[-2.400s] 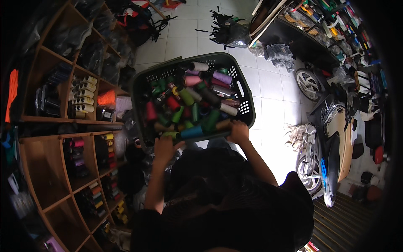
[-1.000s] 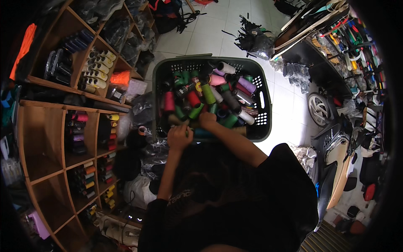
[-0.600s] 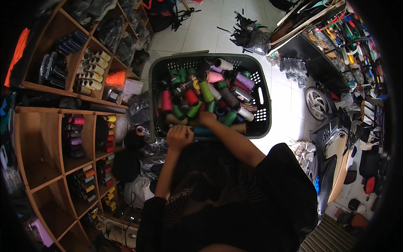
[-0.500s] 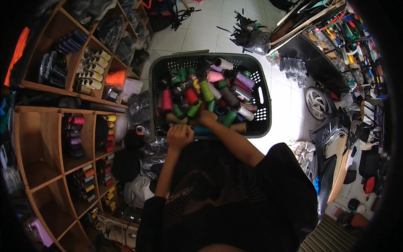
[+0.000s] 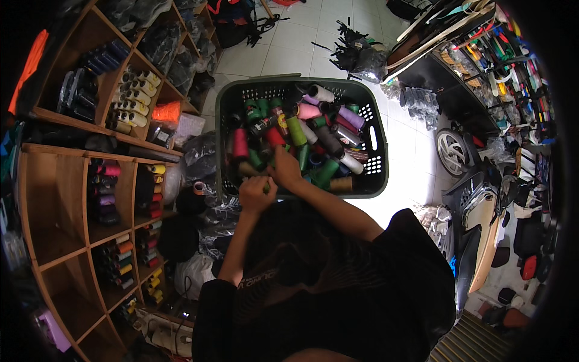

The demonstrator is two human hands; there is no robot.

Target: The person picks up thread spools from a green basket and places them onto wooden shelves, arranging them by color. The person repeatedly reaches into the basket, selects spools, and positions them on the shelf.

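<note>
A dark green plastic basket point(image 5: 226, 99) in front of me holds many thread spools, among them a lime green spool point(image 5: 296, 131), a pink-red spool point(image 5: 240, 143) and a white spool point(image 5: 351, 163). At the basket's near-left rim my left hand point(image 5: 256, 194) is closed, and a bit of green spool point(image 5: 266, 188) shows at its fingers. My right hand point(image 5: 287, 170) reaches over the near spools, its thumb side close to the left hand. Whatever lies under its fingers is hidden, so its grip cannot be made out.
A wooden shelf point(image 5: 90, 241) with spools in its compartments stands at the left. Black bundles point(image 5: 356, 51) lie on the tiled floor beyond the basket. At the right are a motorbike point(image 5: 476, 199) and a rack of colourful items point(image 5: 506, 66).
My right hand has moved left, toward my left hand. The bright green spool seen beside it before is no longer visible. My left hand stays at the rim.
</note>
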